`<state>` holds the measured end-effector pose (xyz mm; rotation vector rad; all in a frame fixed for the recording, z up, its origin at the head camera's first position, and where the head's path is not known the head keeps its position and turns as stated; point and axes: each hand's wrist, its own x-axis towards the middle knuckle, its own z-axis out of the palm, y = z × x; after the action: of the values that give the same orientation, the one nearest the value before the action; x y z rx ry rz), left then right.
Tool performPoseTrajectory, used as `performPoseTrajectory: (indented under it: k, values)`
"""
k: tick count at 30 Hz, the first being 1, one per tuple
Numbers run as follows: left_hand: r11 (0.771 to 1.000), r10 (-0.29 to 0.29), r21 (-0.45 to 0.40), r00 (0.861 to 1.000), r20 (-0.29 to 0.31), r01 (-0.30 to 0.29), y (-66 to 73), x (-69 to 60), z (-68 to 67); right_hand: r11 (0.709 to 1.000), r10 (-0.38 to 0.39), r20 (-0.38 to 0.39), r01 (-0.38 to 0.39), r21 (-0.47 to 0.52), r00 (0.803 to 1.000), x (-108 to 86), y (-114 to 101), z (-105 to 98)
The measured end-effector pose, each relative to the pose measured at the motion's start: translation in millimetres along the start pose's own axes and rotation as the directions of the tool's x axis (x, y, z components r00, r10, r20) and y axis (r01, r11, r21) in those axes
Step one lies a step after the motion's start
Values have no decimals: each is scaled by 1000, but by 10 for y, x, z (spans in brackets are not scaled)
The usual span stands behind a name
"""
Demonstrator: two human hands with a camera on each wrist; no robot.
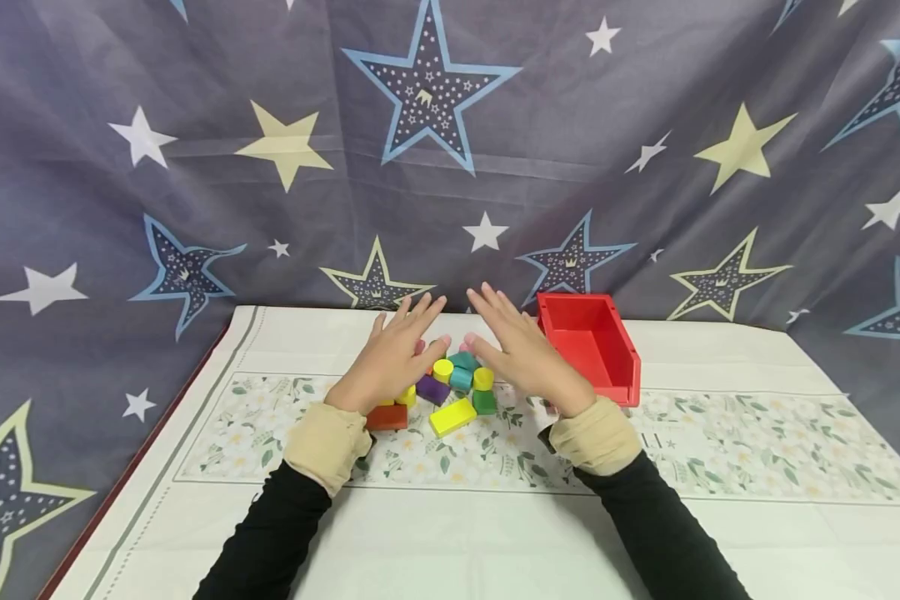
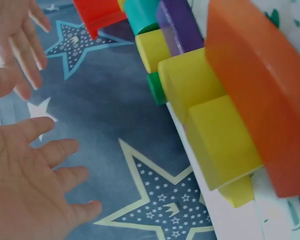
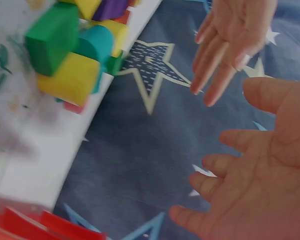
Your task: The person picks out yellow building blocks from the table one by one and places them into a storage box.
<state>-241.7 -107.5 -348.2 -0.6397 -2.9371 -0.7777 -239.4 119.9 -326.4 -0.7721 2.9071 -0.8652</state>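
In the head view my left hand [image 1: 393, 354] and right hand [image 1: 527, 354] hover over a cluster of coloured toy blocks, fingers spread and nothing held. Between and below them lie a yellow rectangular block [image 1: 453, 417], a purple block [image 1: 432, 389], a green block [image 1: 484, 402], teal blocks [image 1: 461, 379] and yellow cylinders [image 1: 442, 370]. An orange-red block [image 1: 387, 417] lies below the left wrist. Both wrist views show the palms apart from the blocks. Part of the pile is hidden behind the hands.
A red open bin [image 1: 588, 346] stands right of the right hand, near the table's back edge. A white tablecloth [image 1: 480, 542] with a floral band covers the table. Behind it hangs a dark star-patterned cloth [image 1: 420, 208].
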Motion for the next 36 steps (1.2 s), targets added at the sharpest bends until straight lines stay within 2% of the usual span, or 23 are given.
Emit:
performPoseTrajectory:
  k: [8, 13, 19, 22, 25, 30, 33, 36]
  values:
    - [997, 49, -48, 995, -88, -53, 52, -31, -127, 995, -84, -24, 83, -53, 996, 9, -72, -453]
    - [993, 87, -72, 986, -140, -98, 83, -45, -158, 994, -95, 9, 95, -57, 995, 17, -27, -806]
    - [982, 152, -79, 969, -194, -170, 167, -61, -140, 988, -36, 44, 42, -148, 998, 10, 173, -1173]
    - [979, 181, -57, 964, -195, -196, 232, -67, -125, 980, 13, 46, -4, -197, 999, 10, 290, -1328]
    - [978, 197, -29, 965, -175, -205, 305, -74, -110, 969, 82, 45, -69, -238, 996, 8, 405, -1450]
    - [979, 203, 26, 969, -141, -201, 392, -85, -60, 926, 179, 49, -151, -345, 983, -4, 594, -1543]
    - [972, 233, 65, 963, -139, -225, 412, -79, -23, 906, 214, 57, -177, -385, 975, -20, 690, -1555]
    - [964, 260, 83, 957, -129, -251, 426, -73, 7, 901, 238, 65, -195, -387, 969, -31, 783, -1554]
